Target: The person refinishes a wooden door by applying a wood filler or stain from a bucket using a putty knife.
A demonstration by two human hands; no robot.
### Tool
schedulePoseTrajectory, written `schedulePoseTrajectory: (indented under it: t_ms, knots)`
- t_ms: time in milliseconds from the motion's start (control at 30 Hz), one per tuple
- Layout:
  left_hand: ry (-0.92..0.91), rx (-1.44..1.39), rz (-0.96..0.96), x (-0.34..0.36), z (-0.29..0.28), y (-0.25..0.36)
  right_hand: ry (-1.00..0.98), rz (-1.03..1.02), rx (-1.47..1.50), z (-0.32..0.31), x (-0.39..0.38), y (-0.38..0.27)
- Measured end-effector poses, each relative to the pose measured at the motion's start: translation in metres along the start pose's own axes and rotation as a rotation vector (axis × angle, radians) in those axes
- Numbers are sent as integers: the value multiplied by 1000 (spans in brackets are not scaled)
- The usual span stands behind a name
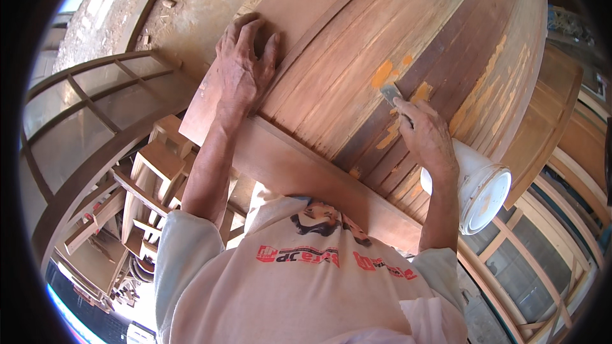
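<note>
A large wooden panel (331, 99) of joined planks lies in front of me, framed by a raised wooden edge. My left hand (245, 57) rests on its left frame board, fingers bent and apart, holding nothing. My right hand (426, 130) is closed around a putty knife (390, 93), whose blade touches the planks beside a dark strip. Orange filler (382, 73) lies in a patch just beyond the blade, and more smears streak the planks to the right. Partly behind my right forearm, a white plastic bucket (488, 181) stands on the panel's near right part.
On the left stands a curved wooden frame with glass panes (95, 83), above a stack of wooden pieces (159, 159). More wooden frames (535, 255) lean at the lower right. A curved brown panel (542, 121) sits beyond the bucket. Dusty ground (197, 0) shows at the far left.
</note>
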State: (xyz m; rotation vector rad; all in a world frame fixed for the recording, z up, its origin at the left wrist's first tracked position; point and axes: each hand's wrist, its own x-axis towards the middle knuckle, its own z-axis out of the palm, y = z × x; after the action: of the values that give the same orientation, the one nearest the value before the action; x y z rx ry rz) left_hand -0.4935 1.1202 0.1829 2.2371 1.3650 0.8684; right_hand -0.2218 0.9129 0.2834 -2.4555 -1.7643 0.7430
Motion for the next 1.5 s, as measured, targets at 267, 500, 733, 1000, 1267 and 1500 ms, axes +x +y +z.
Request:
schedulePoseTrajectory:
  t_ms: [267, 500, 733, 1000, 1267, 1500]
  knots:
    - [10, -7, 14, -2, 0, -9, -59, 62, -100, -10, 27, -7]
    - [39, -16, 51, -3, 4, -16, -81, 39, -245, -42, 45, -24]
    - [30, -34, 36, -3, 2, -15, -229, 75, -455, -50, 77, -46]
    - [62, -80, 42, -4, 3, -18, -437, 29, -550, -49, 77, -65]
    - [88, -80, 71, -4, 3, -19, -320, -6, -218, -53, 29, -67]
    - [111, -89, 96, -3, 9, -23, -197, -98, 169, -14, -22, -38]
